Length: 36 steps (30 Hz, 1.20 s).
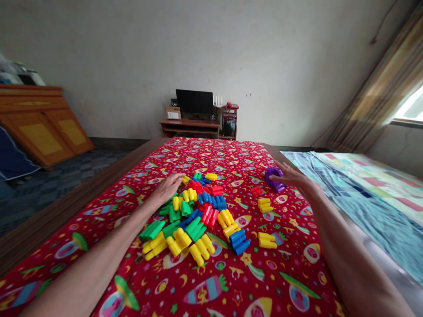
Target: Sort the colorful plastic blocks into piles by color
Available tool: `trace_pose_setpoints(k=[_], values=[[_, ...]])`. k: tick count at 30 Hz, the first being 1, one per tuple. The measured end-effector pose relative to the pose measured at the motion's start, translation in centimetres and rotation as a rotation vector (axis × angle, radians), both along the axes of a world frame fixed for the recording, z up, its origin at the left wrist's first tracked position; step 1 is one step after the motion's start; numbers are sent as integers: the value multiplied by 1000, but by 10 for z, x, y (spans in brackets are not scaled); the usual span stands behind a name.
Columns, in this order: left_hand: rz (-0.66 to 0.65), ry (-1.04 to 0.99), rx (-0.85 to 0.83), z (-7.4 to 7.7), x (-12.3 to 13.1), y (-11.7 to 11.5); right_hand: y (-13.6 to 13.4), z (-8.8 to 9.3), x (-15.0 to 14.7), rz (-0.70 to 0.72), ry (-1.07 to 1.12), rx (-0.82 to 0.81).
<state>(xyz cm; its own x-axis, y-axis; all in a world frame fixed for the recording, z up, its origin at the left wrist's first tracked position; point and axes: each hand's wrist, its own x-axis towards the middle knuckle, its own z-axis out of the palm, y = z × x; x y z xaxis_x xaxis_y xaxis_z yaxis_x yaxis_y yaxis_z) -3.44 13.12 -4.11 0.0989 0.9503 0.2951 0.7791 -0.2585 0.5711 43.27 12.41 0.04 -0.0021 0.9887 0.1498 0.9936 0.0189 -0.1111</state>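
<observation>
A heap of plastic building blocks in yellow, green, blue and red lies on a red patterned cloth covering a table. My left hand rests at the heap's far left edge, fingers stretched out towards a yellow block, holding nothing. My right hand reaches to the far right side and its fingers close on a purple block. Loose yellow blocks and a small red block lie between the heap and my right hand.
The table's wooden edge runs along the left. A bed with a pale patterned sheet lies to the right. A low desk with a monitor stands at the far wall. A wooden cabinet is at left, curtains at right.
</observation>
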Motion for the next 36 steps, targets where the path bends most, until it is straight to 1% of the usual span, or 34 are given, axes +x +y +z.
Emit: trace_pose_setpoints(k=[2, 5, 8, 12, 16, 26, 31, 36], values=[[2, 3, 11, -2, -1, 1, 1, -16, -5, 11, 6, -3], [-5, 23, -5, -3, -2, 2, -1, -35, -6, 20, -1, 115], [-7, 49, -20, -3, -3, 2, -2, -47, -2, 42, -21, 163], [5, 61, -29, -3, -3, 1, 0, -56, -1, 84, -25, 194], [8, 51, -45, -3, -1, 1, 4, -59, -5, 111, -25, 280], [13, 40, -61, -2, -1, 1, 14, -52, -22, 45, 5, 281], [39, 70, -59, -1, 0, 1, 19, -54, -24, 8, 14, 313], [27, 79, -68, 0, 0, 0, 23, -57, -22, 16, 29, 355]])
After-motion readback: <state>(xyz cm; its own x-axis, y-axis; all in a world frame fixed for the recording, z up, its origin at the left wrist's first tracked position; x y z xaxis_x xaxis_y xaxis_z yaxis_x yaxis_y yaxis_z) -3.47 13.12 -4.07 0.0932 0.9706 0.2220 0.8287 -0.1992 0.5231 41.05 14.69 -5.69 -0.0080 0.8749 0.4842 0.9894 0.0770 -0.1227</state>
